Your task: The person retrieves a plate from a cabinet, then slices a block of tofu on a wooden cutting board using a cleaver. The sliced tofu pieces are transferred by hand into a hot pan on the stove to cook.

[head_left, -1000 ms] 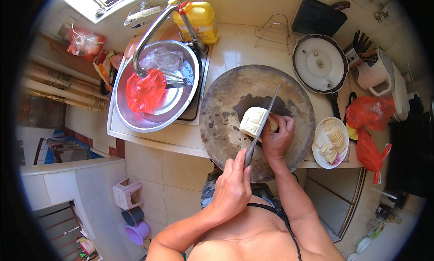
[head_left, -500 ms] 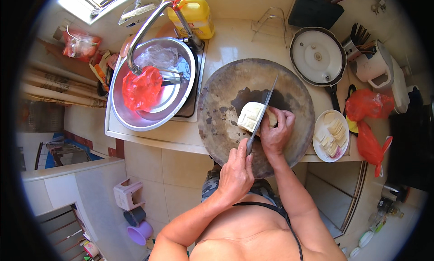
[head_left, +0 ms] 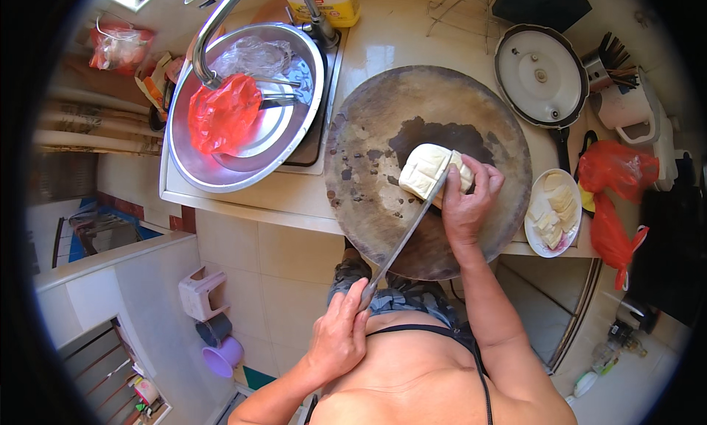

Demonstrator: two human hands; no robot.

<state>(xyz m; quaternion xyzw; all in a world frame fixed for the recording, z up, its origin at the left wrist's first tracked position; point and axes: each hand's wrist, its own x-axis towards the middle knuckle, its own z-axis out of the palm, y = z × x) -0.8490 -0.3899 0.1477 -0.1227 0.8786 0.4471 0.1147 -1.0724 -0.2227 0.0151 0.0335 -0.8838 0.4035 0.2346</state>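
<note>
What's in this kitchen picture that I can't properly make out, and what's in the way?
All in the head view:
- End of the knife handle: hidden inside the left hand.
- Near right part of the white block: covered by the right hand.
- Part of the basin's inside: under the red bag.
- Top of the yellow jug: cut off by the upper edge.

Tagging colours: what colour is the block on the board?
The block is creamy white, shown best in the head view.
</note>
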